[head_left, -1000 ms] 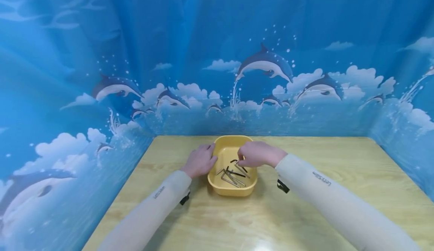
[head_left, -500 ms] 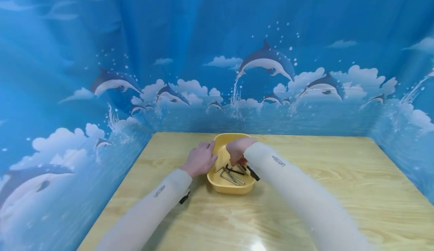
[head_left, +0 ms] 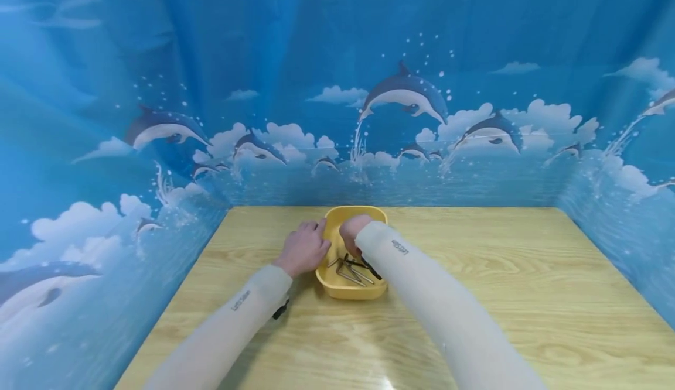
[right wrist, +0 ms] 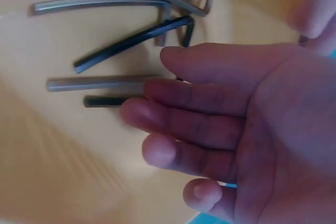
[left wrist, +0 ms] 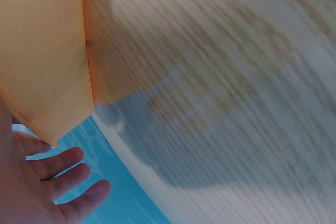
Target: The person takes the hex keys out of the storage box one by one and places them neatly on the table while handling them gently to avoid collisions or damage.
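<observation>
A yellow plastic tub [head_left: 351,292] stands on the table with several L-shaped hex keys [head_left: 362,276] in it, some silver, some black. My left hand [head_left: 303,248] grips the tub's left rim, thumb over the inside; in the left wrist view its fingers [left wrist: 60,163] lie along the outer wall [left wrist: 42,40]. Inside the tub, my right hand [head_left: 354,232] reaches down with loosely bent fingers. The right wrist view shows its index and middle fingertips over the ends of a silver hex key [right wrist: 94,84] and a short black one [right wrist: 105,101]. Another black hex key [right wrist: 131,43] lies beside the thumb.
The light wood-patterned table [head_left: 506,284] surrounds the tub. A blue curtain [head_left: 295,85] printed with dolphins stands behind it and along both sides. Pale sleeves [head_left: 432,296] cover both arms, with a dark strap showing at each wrist.
My right hand has swung inward from the tub's right rim and turned, going deeper among the hex keys. The left hand keeps its grip on the rim.
</observation>
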Tool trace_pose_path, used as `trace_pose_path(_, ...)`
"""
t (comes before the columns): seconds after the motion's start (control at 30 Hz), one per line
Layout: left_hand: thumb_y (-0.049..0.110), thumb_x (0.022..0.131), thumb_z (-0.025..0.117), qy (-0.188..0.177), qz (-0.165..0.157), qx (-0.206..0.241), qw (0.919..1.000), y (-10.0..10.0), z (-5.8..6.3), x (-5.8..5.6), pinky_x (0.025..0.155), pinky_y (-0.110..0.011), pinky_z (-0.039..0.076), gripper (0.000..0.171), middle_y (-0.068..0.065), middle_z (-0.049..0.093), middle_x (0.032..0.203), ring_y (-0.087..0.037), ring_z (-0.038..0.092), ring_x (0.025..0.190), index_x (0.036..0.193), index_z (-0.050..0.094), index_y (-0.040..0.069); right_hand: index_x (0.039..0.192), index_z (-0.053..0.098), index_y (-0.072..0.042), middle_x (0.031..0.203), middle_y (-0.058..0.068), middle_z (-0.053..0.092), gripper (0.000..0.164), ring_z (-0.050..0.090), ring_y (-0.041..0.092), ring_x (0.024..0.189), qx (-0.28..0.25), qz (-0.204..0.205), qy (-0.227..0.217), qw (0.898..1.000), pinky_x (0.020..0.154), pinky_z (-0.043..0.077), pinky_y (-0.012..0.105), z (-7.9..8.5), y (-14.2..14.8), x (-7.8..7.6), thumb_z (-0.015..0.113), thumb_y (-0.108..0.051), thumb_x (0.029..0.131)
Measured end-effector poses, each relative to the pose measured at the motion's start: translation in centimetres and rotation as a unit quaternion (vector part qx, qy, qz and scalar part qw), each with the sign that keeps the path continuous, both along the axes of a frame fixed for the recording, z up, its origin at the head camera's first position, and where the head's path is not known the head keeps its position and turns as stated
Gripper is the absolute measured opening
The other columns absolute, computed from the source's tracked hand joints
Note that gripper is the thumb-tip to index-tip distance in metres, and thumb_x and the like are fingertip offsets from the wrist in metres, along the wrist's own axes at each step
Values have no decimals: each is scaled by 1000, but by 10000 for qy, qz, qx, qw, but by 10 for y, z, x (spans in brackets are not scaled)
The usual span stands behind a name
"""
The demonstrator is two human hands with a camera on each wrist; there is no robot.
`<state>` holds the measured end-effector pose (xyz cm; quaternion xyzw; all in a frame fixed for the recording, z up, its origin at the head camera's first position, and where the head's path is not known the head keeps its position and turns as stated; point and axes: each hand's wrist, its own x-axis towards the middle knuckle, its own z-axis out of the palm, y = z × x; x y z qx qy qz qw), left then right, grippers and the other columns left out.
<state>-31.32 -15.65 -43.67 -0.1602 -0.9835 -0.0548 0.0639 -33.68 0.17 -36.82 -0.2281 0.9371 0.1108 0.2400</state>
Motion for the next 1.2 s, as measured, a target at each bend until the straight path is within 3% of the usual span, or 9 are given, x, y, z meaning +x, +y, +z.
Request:
trace_pose_path(0.2,31,103,43,65,11,61,10000,1,0,1,93,-56,53,58,-21,57,139,-37,53,129,154,38,5,73,69,-17,86,-1,63,17,59,15,83,-72,-36,380,9992,71,55,26,-11,4,2,80,-6,79)
trace_pose_path(0.37,31,103,44,58,41,36,10000,2,-1,0,95,-56,52,58,-21,56,140,-37,52,130,155,38,6,67,68,-16,81,0,63,19,59,17,81,-247,-193,473,9984,69,55,27,-17,8,1,77,-1,74)
trace_pose_path(0.6,32,103,43,22,64,81,9999,2,-2,0,96,-56,52,59,-21,55,142,-37,51,131,155,37,6,68,66,-15,79,0,63,19,59,17,77,-423,-139,446,9980,67,54,27,-16,11,6,73,0,77)
trace_pose_path(0.77,31,103,43,84,63,105,9999,2,-3,1,97,-56,52,58,-21,55,141,-37,51,131,155,38,5,72,66,-13,81,3,62,17,58,18,75,-670,-378,301,9966,62,53,26,-13,13,9,71,4,75)
trace_pose_path(0.93,31,103,44,83,70,83,9999,2,-4,0,97,-56,51,59,-21,55,142,-37,51,131,155,37,6,74,65,-13,73,1,61,19,53,13,60,-762,-550,-74,9955,51,46,23,-18,13,-1,65,6,77)
trace_pose_path(1.2,33,103,41,-9,123,59,9999,2,-4,0,98,-56,51,59,-20,54,143,-36,50,132,156,35,7,94,65,-11,66,3,62,10,48,11,46,-1137,-475,-542,9909,45,40,24,-18,15,-18,59,-5,90)
